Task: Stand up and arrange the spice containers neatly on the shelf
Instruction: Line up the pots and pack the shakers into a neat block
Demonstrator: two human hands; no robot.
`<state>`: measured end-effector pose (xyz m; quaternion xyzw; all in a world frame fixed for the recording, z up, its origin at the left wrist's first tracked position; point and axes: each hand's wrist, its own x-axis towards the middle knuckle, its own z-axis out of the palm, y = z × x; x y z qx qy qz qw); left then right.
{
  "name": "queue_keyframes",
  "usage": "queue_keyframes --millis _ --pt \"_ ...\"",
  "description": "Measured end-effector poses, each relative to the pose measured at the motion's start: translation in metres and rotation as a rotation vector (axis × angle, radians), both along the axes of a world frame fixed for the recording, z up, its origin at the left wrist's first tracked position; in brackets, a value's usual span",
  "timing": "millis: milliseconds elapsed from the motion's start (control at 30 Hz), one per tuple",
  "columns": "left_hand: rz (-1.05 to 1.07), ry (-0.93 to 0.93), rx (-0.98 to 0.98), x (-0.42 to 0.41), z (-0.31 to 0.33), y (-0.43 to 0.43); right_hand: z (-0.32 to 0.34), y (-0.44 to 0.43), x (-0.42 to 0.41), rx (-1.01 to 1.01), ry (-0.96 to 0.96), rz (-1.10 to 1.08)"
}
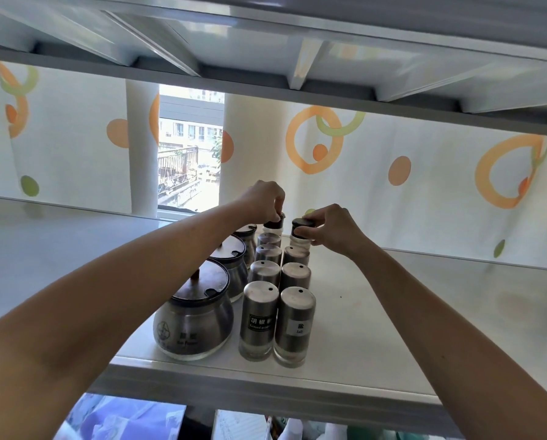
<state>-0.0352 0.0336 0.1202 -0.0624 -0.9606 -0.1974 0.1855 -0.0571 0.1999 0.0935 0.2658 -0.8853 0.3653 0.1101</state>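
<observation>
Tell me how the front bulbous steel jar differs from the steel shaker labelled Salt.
The bulbous steel jar is squat; the steel Salt shaker is tall and slim. The jar has a flat dark lid; the shaker has a domed steel top with one hole. Both stand upright on the white shelf, steel over clear glass.

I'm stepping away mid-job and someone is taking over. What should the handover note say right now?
Left hand pinches the cap of the left dark-capped bottle. Right hand grips the cap of the right dark-capped bottle.
Both bottles are at the back of the shelf. The steel shakers stand in two columns in front, with three lidded jars to their left.
Done: everything visible is upright.
Left: probably align the two bottles, then let go.
</observation>
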Motion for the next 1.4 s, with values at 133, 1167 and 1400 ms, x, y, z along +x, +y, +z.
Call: queue_keyframes --millis 133,1167,1400 --pt "0.002 -0.004 -0.005 0.003 0.0 -0.001 0.001 -0.005 0.004 0.004 -0.005 0.014" --pt "0.073 0.22 0.306 0.024 0.004 -0.026 -0.009 -0.014 0.022 -0.268 -0.137 -0.047" --pt "0.01 0.168 1.084 0.053 -0.022 -0.074 -0.044 -0.01 0.021 -0.868 -0.572 -0.044"
